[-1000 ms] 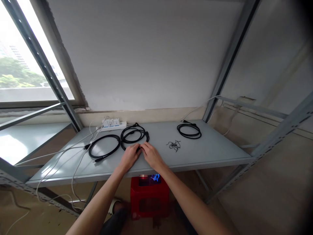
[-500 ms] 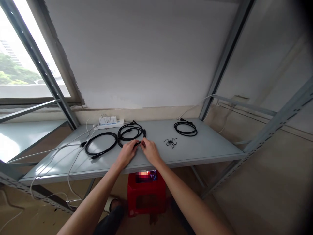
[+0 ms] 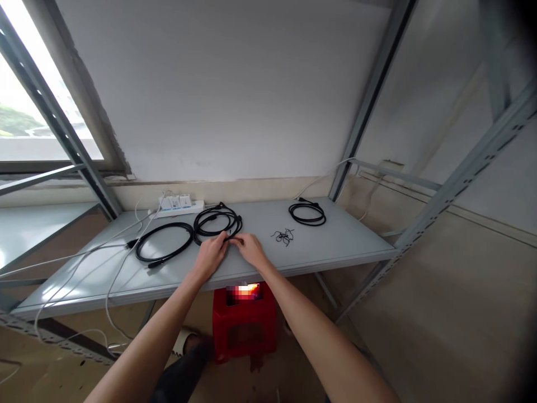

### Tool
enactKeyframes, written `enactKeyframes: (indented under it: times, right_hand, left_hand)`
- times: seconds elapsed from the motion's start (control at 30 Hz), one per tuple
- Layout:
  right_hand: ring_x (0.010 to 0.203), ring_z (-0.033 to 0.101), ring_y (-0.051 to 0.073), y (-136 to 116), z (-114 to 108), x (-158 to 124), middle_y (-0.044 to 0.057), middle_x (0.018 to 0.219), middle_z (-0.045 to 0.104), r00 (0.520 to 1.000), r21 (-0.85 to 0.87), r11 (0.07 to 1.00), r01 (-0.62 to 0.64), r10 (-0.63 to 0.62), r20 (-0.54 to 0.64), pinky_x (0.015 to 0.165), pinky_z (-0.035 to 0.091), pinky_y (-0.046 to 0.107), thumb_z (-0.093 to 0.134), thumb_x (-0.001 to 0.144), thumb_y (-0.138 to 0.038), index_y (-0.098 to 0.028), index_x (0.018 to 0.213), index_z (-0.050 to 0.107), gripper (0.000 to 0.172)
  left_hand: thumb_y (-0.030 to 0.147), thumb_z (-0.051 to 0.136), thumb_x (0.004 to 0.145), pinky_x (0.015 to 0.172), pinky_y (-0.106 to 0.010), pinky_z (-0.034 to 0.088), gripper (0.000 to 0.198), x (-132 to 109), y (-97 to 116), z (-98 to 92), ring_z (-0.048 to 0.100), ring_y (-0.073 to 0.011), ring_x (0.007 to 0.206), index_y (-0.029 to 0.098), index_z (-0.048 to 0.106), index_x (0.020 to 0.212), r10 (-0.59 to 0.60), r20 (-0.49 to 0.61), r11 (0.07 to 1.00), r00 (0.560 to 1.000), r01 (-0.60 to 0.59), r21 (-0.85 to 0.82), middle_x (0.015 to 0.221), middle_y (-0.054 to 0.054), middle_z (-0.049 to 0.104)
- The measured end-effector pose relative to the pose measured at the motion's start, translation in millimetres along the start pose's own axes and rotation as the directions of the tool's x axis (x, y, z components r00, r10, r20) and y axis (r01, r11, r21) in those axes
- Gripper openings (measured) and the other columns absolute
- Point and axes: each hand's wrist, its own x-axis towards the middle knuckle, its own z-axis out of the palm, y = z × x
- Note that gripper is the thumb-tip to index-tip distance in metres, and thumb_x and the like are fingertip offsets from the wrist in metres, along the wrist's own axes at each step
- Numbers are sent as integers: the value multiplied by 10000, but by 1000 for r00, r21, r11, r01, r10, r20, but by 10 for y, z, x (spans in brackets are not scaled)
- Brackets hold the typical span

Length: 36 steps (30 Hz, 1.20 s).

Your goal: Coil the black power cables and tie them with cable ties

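Observation:
At the front edge of the middle coil of black cable [image 3: 240, 224], my left hand [image 3: 212, 254] is closed, its fingertips pinching the cable. My right hand [image 3: 250, 249] meets it from the other side, closed on a thin black strip that looks like a twist tie [image 3: 235, 240]. Fingers cover most of this spot. To the left lies another black cable coil [image 3: 191, 240] with its plug ends out. Right of my hands, a small heap of black twist ties [image 3: 284, 237] rests on the shelf, and a third cable coil [image 3: 308, 221] lies behind it.
A white power strip [image 3: 184, 209] with adapters stands at the back of the grey metal shelf [image 3: 335, 246]. White wires [image 3: 109, 280] run over its left front edge. Metal uprights flank both ends. Below is a red stool [image 3: 245, 333] with a lit screen on it.
The view has shifted a little to the right. My right hand's fingers have drawn slightly apart from my left hand, with a thin black strip showing between them. The coils lie as before.

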Motion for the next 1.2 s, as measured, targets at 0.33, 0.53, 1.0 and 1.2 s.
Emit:
enactKeyframes:
  times: [0.33,0.53,1.0,1.2]
  right_hand:
    - [1058,602,238,24,70,60,98,1039,721,999,-310,950,43,-32,39,904,413,305,464,1082,-455,-215,1025,787,406]
    - [1009,593,227,47,78,54,83,992,692,999,-246,968,43,-43,3,908,409,311,485,1078,-437,-212,967,770,380]
    - [766,583,153,9,10,72,-7,802,692,999,-8,999,46,-45,20,712,379,229,511,1026,-317,-211,786,740,348]
    - [772,580,152,49,29,64,1,819,666,999,14,999,37,-38,11,726,387,227,501,1035,-371,-206,764,731,392]
  left_hand:
    - [258,412,1036,797,-313,471,205,39,16,-11,711,-251,929,227,596,1121,16,19,996,1000,-17,85,1011,-92,754]
    - [223,403,1026,769,-307,475,183,39,43,-37,704,-240,952,231,571,1096,34,6,999,999,-35,28,1062,-91,736]
    - [223,412,1023,775,-309,484,186,30,50,-54,653,-242,979,225,594,1063,79,-44,997,996,-79,10,1045,-94,658]
    - [257,410,1039,821,-320,506,215,33,14,-20,667,-228,953,215,617,1084,68,-59,996,996,-71,-48,1053,-91,665]
